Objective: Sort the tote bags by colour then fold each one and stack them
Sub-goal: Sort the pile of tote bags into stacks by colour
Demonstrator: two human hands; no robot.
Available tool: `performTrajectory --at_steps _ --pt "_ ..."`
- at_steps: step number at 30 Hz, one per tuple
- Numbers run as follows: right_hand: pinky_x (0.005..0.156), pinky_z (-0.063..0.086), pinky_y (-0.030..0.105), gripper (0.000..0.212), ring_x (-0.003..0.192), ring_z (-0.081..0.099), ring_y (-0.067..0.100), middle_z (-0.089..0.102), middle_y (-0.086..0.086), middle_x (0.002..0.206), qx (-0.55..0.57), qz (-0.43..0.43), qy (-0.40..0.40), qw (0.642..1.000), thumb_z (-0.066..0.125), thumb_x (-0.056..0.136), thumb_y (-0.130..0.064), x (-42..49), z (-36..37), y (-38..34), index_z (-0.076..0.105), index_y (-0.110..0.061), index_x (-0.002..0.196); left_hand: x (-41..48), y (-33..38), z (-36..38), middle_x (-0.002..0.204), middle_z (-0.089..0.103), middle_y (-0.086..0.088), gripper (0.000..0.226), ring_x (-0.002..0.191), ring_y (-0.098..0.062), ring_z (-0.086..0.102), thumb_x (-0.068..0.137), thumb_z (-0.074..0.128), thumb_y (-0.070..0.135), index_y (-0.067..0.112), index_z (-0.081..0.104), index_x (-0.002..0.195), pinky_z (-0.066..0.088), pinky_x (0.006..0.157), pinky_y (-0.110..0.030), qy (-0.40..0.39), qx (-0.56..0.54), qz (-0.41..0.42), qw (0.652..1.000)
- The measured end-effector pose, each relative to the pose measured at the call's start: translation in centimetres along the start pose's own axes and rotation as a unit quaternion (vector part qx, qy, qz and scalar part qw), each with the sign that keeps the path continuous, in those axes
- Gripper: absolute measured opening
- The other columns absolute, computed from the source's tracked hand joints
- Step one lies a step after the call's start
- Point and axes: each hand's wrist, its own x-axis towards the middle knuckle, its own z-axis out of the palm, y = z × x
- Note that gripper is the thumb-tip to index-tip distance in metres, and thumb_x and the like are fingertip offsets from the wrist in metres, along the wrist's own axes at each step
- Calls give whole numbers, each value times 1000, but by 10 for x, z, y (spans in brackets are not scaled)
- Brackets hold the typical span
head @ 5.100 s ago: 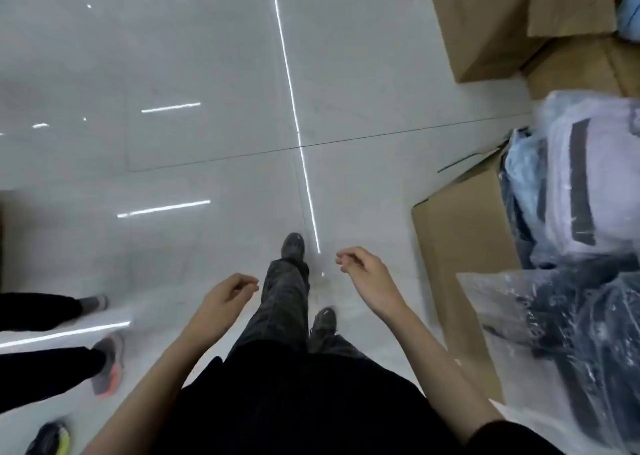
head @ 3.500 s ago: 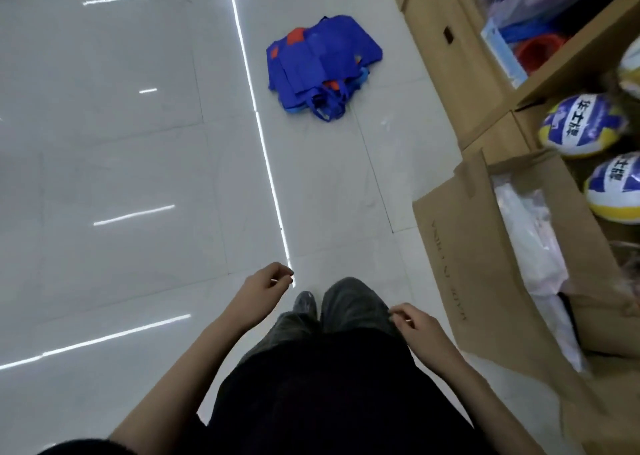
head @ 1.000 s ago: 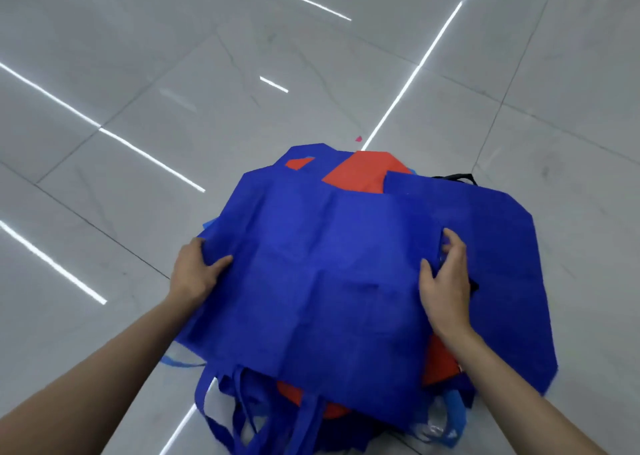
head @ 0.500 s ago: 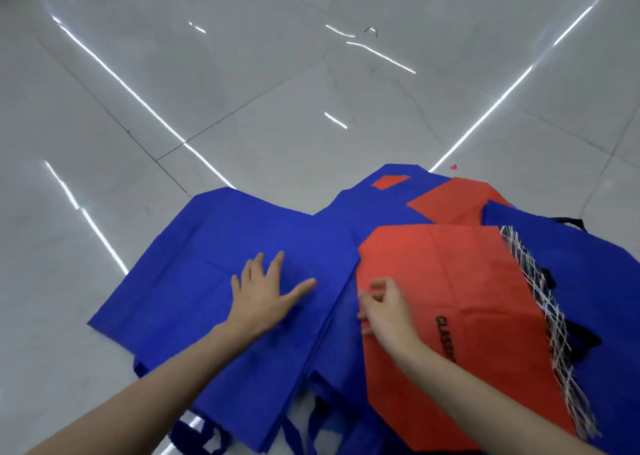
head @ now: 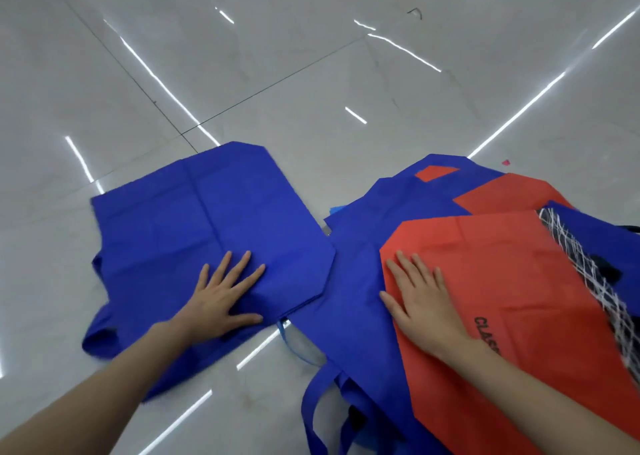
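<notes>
The left hand (head: pixel 225 299), grip wide and flat, has slid one blue bag (head: pixel 207 226) clear of the pile (head: pixel 360 247) onto the floor (head: pixel 311 91). The right hand (head: pixel 422 302), equally flat, now presses the red bag (head: pixel 519 299) on top of the pile. Sorting has begun.

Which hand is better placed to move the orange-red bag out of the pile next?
Probably the right hand: it lies flat on the orange-red bag atop the pile. The left hand rests on the blue bag to the left, farther away.
</notes>
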Motion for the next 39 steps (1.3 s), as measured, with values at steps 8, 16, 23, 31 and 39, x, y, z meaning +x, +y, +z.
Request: performTrajectory --at_steps 8,16,23,31,39 --pt "113 -10 32 75 144 14 6 24 -4 155 -1 -162 -46 986 24 75 -20 5 -21 -9 17 -18 150 12 62 -16 155 21 3 47 144 -20 12 99 32 32 26 29 145 6 113 -48 157 -235 -127 951" --pt "82 51 52 91 106 65 27 68 2 112 -153 -100 63 981 78 20 5 -1 -21 3 68 -15 109 -19 10 8 120 42 -7 47 118 -34 42 96 27 52 27 49 128 24 99 -64 144 12 -246 958" --pt "115 9 48 57 145 7 30 2 7 160 -69 13 76 995 26 101 -41 37 -23 -40 10 -23 152 2 4 -10 154 20 -10 49 142 -28 15 99 33 39 11 37 139 18 110 -52 217 -131 -244 936" --pt "117 5 49 58 146 0 28 3 2 160 -8 69 -20 997 16 99 -51 122 -25 -58 11 -26 152 38 -2 2 157 -10 -4 78 140 -39 -17 75 -4 80 46 -9 144 -1 111 -59 142 -116 -223 957" --pt "114 -5 53 52 146 -2 18 1 -8 160 28 -27 -46 998 20 100 -48 183 -46 -55 20 -31 149 23 -63 -13 148 -29 19 75 131 -13 -38 62 4 92 65 -6 132 -14 112 -48 36 -34 3 999"
